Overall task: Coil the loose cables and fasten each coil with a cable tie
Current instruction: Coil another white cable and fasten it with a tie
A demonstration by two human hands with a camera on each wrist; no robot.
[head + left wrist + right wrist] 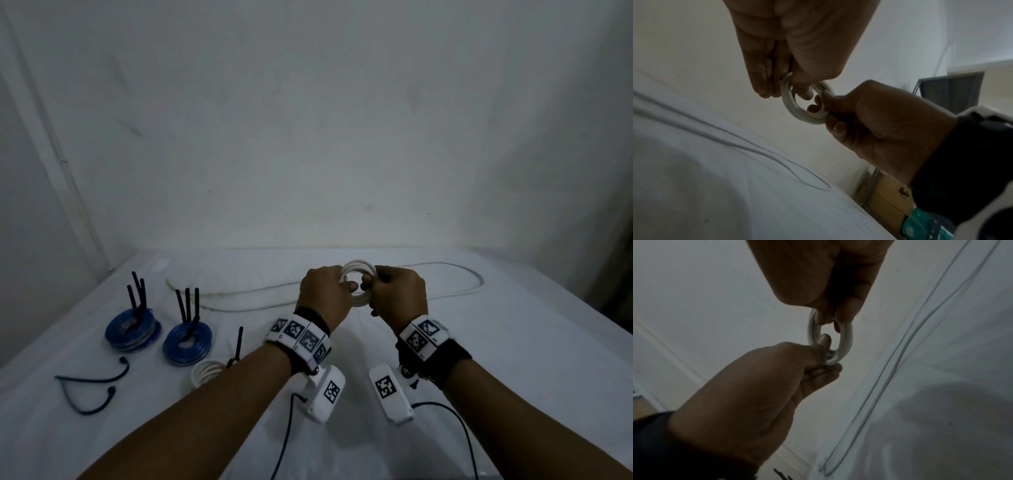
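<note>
Above the middle of the table I hold a small white cable coil upright between both hands. My left hand pinches its left side, thumb inside the ring, as the left wrist view shows on the coil and hand. My right hand grips the right side with curled fingers. In the right wrist view the coil hangs between the right hand and the left hand. The cable's loose tail lies in a long loop on the white table.
At the left stand two blue coils, each with black ties sticking up. A tied white coil lies by my left forearm. Two loose black ties lie at the front left. A wall rises behind the table.
</note>
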